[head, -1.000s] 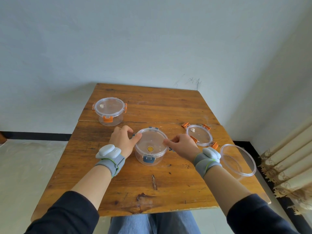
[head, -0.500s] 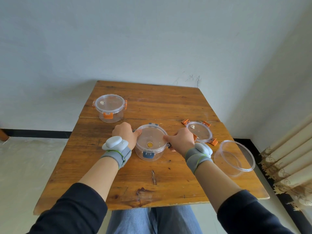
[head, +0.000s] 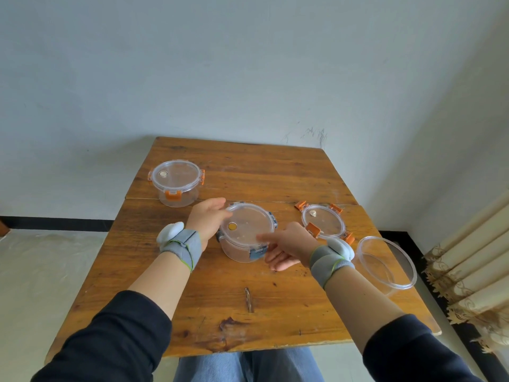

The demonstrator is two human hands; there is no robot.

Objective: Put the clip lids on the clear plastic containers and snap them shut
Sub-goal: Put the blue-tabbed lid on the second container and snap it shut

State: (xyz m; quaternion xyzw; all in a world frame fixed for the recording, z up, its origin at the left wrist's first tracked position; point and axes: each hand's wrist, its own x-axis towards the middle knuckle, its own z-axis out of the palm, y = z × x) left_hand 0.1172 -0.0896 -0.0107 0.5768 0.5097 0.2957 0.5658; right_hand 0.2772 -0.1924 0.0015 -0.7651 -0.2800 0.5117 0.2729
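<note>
"Wooden bench [head: 275, 312], centre: what's changed?"
"I've turned the blue-clip container [head: 248, 232]; its near clip now points front-right, so I judge another clip is next. Left hand [head: 206, 216] cups its side, right hand [head: 286, 246] pinches the lid edge. It's upright and round, with no long axis."

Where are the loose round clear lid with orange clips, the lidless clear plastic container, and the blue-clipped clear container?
Loose round clear lid with orange clips [head: 322, 222]: head view, lid's middle.
Lidless clear plastic container [head: 385, 264]: head view, inner base.
Blue-clipped clear container [head: 249, 223]: head view, lid centre.
</note>
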